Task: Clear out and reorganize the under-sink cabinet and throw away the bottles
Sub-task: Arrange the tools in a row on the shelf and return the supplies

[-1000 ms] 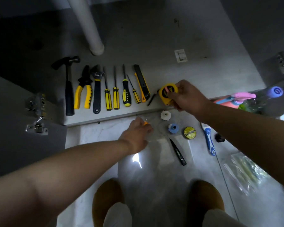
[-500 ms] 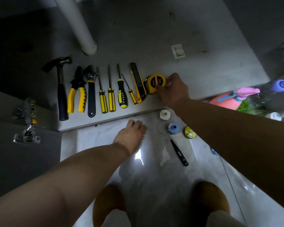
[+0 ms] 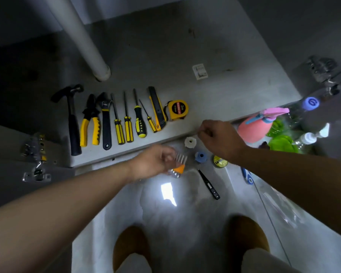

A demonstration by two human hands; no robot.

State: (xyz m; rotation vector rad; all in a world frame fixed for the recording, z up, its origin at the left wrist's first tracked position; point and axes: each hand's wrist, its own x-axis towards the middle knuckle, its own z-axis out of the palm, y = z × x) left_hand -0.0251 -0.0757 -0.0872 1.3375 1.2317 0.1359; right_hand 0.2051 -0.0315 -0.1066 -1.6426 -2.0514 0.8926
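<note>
The cabinet floor (image 3: 215,42) carries a neat row of tools: hammer (image 3: 73,123), pliers (image 3: 90,123), wrench (image 3: 106,123), several screwdrivers (image 3: 127,125), a utility knife (image 3: 156,109) and a yellow tape measure (image 3: 178,110) at the right end. My left hand (image 3: 154,161) grips a small orange holder of metal bits (image 3: 179,164) just above the tiled floor. My right hand (image 3: 219,138) hovers beside a white cap (image 3: 190,142), fingers curled, with nothing visible in it. A pink spray bottle (image 3: 254,129), a clear bottle with a blue cap (image 3: 310,103) and green bottles (image 3: 280,142) lie at the right.
A white drain pipe (image 3: 83,38) stands at the cabinet's back left. On the tiles lie a blue cap (image 3: 200,157), a round yellow tin (image 3: 220,160), a black pen-shaped tester (image 3: 208,184), a blue-handled tool (image 3: 247,175) and a clear bag (image 3: 280,209). Door hinges (image 3: 35,154) flank the opening.
My right hand set the tape measure at the end of the tool row, let go and drew back toward the white cap. My left hand lifted the orange bit holder off the tiles.
</note>
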